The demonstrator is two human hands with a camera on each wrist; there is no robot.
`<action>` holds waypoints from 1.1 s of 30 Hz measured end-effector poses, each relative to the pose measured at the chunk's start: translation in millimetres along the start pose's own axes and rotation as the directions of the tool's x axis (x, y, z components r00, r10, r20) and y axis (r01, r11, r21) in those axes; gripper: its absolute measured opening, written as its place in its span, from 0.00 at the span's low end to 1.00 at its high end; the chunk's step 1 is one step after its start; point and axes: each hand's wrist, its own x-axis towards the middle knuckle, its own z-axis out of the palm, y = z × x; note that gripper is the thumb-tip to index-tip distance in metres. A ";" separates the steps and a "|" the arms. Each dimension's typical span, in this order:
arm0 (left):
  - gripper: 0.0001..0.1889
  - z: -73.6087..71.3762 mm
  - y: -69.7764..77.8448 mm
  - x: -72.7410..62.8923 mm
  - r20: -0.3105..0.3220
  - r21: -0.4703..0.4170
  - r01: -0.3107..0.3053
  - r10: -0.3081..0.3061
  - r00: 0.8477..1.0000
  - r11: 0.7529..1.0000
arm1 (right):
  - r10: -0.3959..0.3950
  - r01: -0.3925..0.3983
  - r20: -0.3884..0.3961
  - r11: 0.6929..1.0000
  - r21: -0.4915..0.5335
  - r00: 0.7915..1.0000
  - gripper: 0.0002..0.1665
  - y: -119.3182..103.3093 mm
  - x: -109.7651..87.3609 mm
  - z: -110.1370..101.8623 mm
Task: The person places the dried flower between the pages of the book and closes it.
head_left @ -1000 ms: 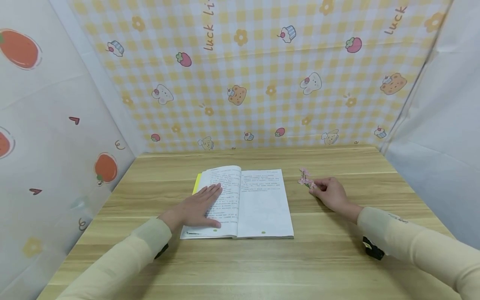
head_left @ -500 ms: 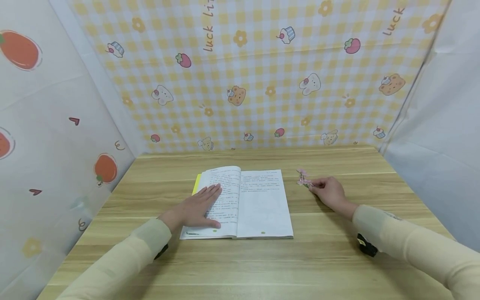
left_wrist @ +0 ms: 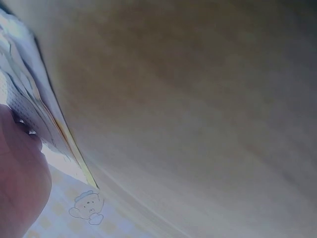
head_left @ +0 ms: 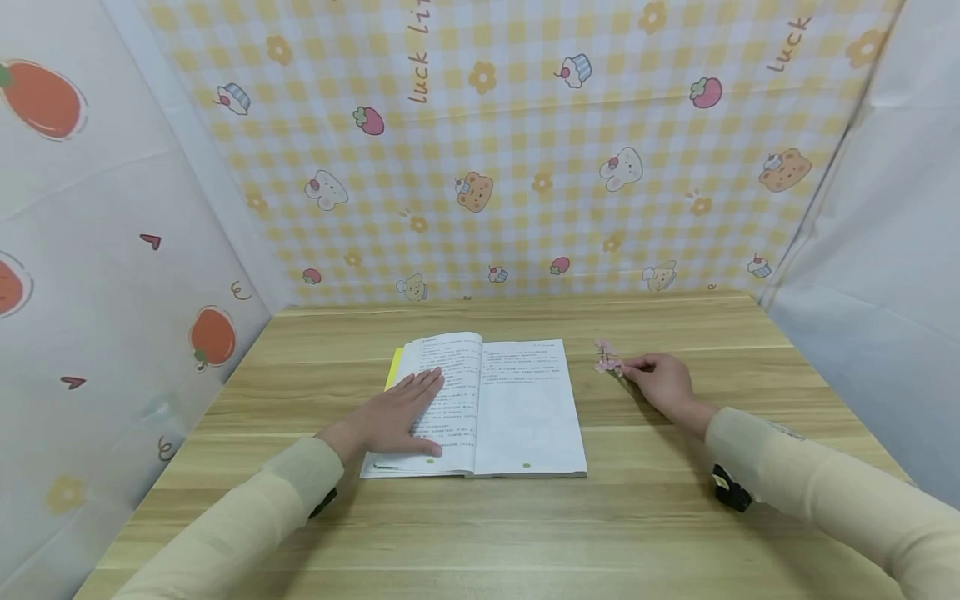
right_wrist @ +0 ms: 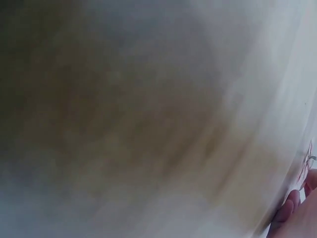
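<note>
An open book (head_left: 525, 417) with printed white pages lies on the wooden table. My left hand (head_left: 393, 417) rests flat on its left page, fingers straight and thumb spread towards the lower middle. To the right of the book, my right hand (head_left: 663, 385) pinches a small sprig of pink flowers (head_left: 606, 365) between thumb and fingers, low over the table. The blossoms point up and left, apart from the book's right edge. In the left wrist view the hand (left_wrist: 22, 178) shows beside the book's page edges (left_wrist: 44, 114). The right wrist view catches only part of the hand (right_wrist: 299, 210) at its edge.
The wooden table (head_left: 480, 533) extends around the book on all sides. A yellow checked cloth (head_left: 510, 225) hangs behind its back edge. White cloth walls stand at left (head_left: 112, 200) and right (head_left: 892, 275). A yellow edge (head_left: 393, 367) shows beneath the book's left pages.
My right hand has shifted slightly to the left with the flower sprig, then nearly stopped. The left hand and the book have stayed in place.
</note>
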 end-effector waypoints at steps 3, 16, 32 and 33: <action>0.61 0.1 -0.5 -0.1 0.004 0.002 0.003 -0.003 1.000 1.000 | 0.038 -0.038 -0.014 0.999 0.032 0.999 0.15 2.4 -0.5 -2.5; 0.61 -2.8 0.9 -0.7 0.014 -0.007 0.005 -0.005 1.000 1.000 | 0.165 -0.173 0.055 0.916 0.362 0.985 0.17 13.2 0.8 -10.7; 0.61 0.9 -1.2 0.7 -0.004 0.004 -0.005 0.005 1.000 1.000 | 0.241 -0.267 0.117 0.826 0.496 0.963 0.23 8.2 -3.4 -12.2; 0.60 1.2 -1.6 1.0 -0.008 0.003 -0.008 0.008 1.000 1.000 | 0.240 -0.267 0.119 0.819 0.507 0.963 0.24 6.0 -3.7 -11.8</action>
